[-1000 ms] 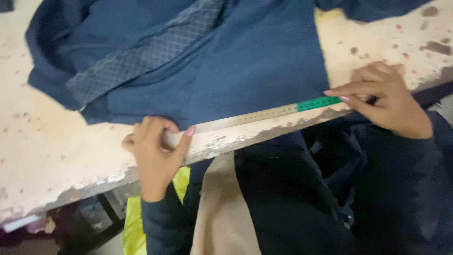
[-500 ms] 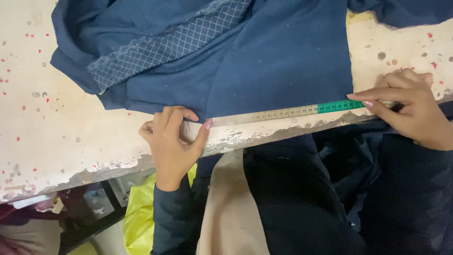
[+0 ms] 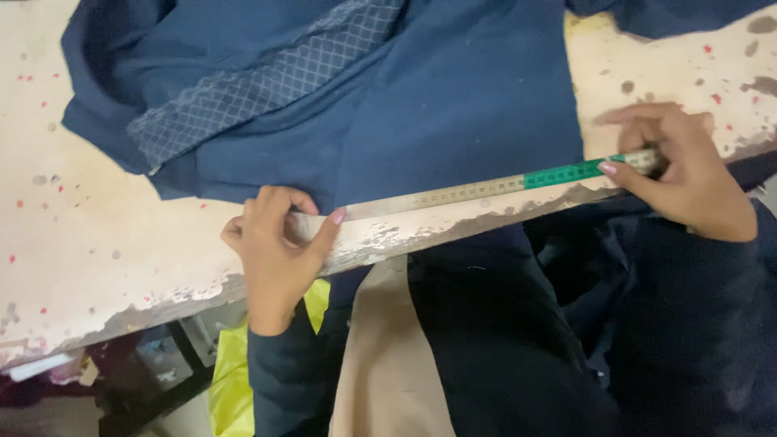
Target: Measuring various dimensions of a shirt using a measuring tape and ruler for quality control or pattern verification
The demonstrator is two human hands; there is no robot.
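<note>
While pinching each end of the measuring tape [image 3: 486,188], left hand [image 3: 275,251] and right hand [image 3: 680,170] fingers closed on it, stretched taut along navy garment's [image 3: 453,105] edge near table [image 3: 97,243] lip. Likely light, limp, slippery; best gripped at ends.

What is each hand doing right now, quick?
Left hand: fingers pinning one end of the measuring tape at the table edge.
Right hand: fingers pinching the tape's other end.

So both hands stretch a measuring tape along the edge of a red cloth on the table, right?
Not quite: the cloth is dark blue, not red. The head view shows the left hand and right hand stretching the measuring tape along its edge on the table.
</note>
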